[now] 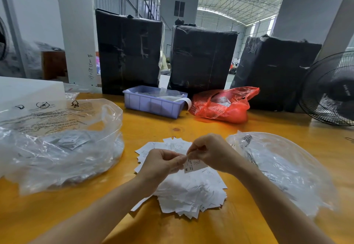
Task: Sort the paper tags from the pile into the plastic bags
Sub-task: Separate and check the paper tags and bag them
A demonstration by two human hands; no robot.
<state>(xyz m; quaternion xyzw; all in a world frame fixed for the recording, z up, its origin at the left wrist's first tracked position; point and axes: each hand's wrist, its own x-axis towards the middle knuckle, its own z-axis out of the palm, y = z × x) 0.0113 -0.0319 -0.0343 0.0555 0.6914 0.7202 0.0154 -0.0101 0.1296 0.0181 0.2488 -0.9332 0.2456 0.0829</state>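
Small white printed paper tag [194, 165], marked M, sits pinched btwn left hand [162, 164] and right hand [212, 152], just above loose white tag pile [191, 192] on yellow wooden table [277, 126]. Step: reading size, prob. Next: drop it into clear plastic bag at left [63, 144] or right [283, 167]; can't tell which.

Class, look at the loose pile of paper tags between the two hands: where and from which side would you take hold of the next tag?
Probably pinch a jutting corner at the near edge of the pile of tags, from the near side. Corners fan out over the table there, leaving edges free for fingertips.
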